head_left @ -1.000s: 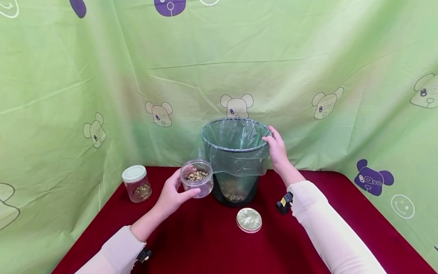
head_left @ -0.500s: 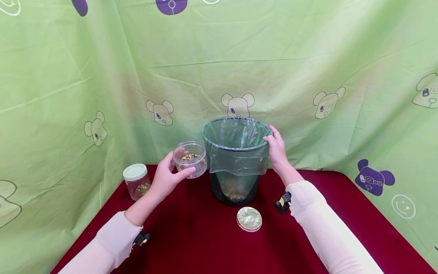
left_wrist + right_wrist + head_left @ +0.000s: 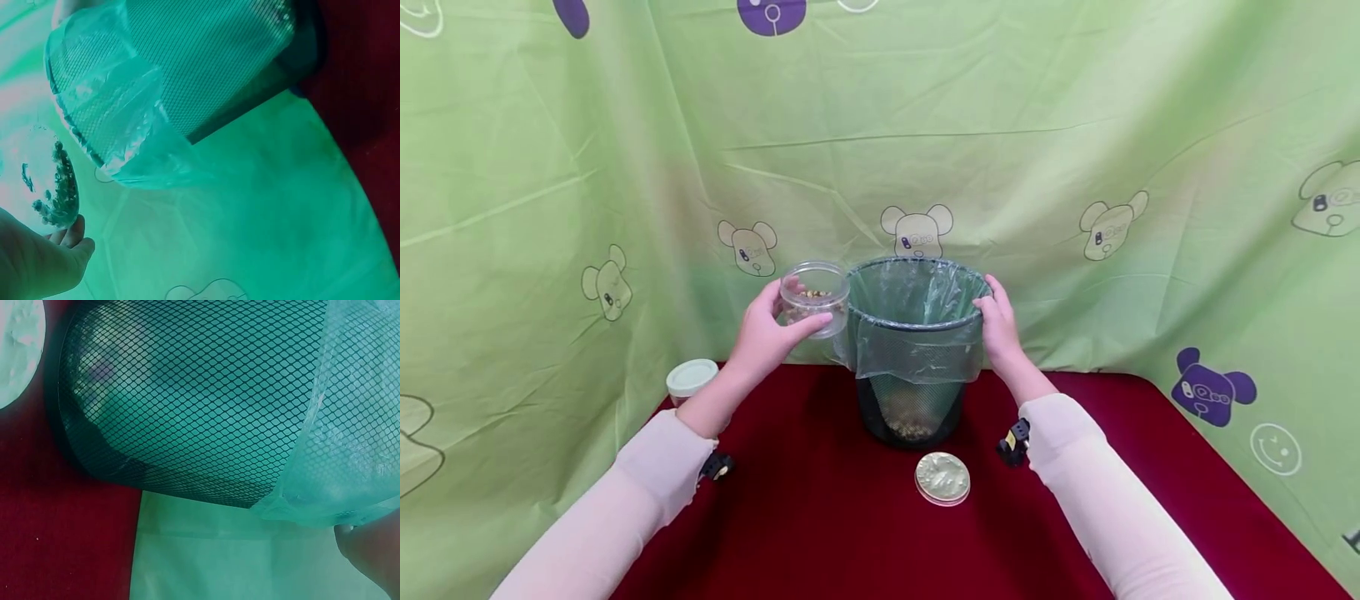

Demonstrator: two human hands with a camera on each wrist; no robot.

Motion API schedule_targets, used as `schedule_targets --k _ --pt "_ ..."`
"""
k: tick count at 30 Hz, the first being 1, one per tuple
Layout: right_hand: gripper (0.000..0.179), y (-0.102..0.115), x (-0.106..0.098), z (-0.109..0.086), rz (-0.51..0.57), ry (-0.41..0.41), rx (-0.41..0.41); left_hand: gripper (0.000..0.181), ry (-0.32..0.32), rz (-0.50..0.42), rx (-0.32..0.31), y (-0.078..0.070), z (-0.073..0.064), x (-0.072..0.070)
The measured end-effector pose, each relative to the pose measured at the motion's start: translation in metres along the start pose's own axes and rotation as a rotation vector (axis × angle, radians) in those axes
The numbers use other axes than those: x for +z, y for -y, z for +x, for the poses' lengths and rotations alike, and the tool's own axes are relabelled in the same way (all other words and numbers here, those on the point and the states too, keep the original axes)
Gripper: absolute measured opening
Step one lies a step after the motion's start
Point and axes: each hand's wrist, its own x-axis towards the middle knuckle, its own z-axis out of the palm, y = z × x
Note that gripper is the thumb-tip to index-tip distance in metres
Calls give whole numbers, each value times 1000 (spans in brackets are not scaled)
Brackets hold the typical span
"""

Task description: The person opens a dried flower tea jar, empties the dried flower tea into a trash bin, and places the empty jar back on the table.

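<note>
In the head view my left hand (image 3: 767, 329) grips a clear plastic jar (image 3: 816, 312) without a lid, raised beside the left rim of the bin. Small brown dried pieces (image 3: 61, 190) lie in the jar, seen through its wall in the left wrist view. My right hand (image 3: 1002, 325) holds the right rim of a black mesh wastebasket (image 3: 917, 358), thumb over the edge. A thin translucent bag (image 3: 350, 425) lines the basket and folds down over its rim. More brown pieces (image 3: 913, 429) show through the mesh at the basket's bottom.
A round silvery lid (image 3: 942, 477) lies on the red tablecloth (image 3: 827, 517) in front of the basket. Behind my left forearm stands another jar with a pale green lid (image 3: 692, 377), mostly hidden. A green printed curtain (image 3: 1000, 150) hangs close behind the basket.
My left hand has lifted the jar from low in front of the basket up to rim height, slightly leftward. The right hand keeps its hold on the rim.
</note>
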Motion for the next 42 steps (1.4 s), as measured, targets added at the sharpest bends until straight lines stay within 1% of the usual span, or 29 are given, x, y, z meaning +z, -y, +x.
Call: schedule_targets --k 5,9,13,18,24,29,34,42 --pt "65 -1 0 0 15 -4 4 70 -16 63 -8 -8 16 3" --pt "65 -2 1 1 20 -16 4 74 -36 109 0 -12 29 8" --pt "65 -2 2 2 20 -20 11 81 -42 168 17 -14 41 12" --pt "64 -3 3 2 7 -26 15 86 -36 228 53 -14 55 19" --pt "65 -2 4 1 15 -33 18 81 -30 289 113 -15 66 26" --pt "65 -1 4 0 13 -45 17 82 -20 366 139 -14 74 30" --pt "65 -1 4 1 -4 -51 13 84 6 443 173 -13 82 33" --pt "65 -2 4 0 5 -53 -4 89 89 579 241 -16 90 39"
